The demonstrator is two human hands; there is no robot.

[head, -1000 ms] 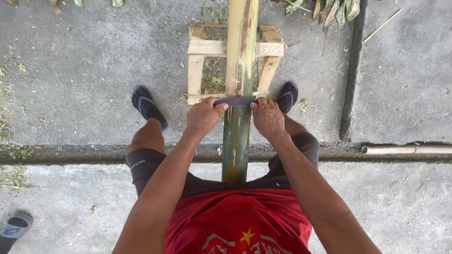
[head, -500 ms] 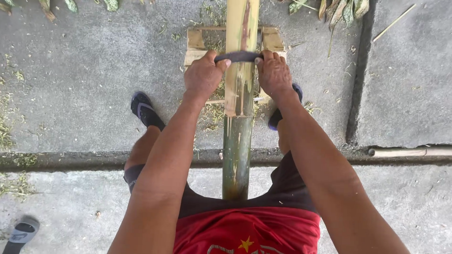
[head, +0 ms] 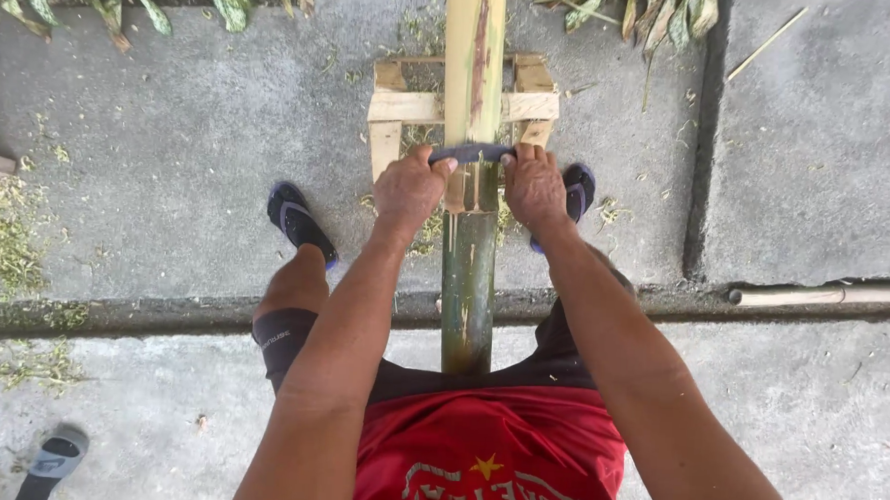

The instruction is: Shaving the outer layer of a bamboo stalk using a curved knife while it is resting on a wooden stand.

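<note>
A long bamboo pole (head: 468, 280) runs from between my legs away from me, green near me and pale yellow where its skin is scraped off. It rests on a small wooden stand (head: 399, 106). A dark curved blade (head: 471, 152) lies across the pole. My left hand (head: 408, 188) grips the blade's left end and my right hand (head: 534, 187) grips its right end, both fists closed just this side of the stand. My feet in dark blue sandals stand on either side of the pole.
The ground is grey concrete with a groove across it and another running away on the right. A thin pale pole (head: 823, 294) lies at the right. Green shavings (head: 6, 240) and cut leaves (head: 128, 2) litter the left and far edge. A loose sandal (head: 51, 458) lies at bottom left.
The blade and both hands went away from me up the pole to the stand, then came back part of the way toward me.
</note>
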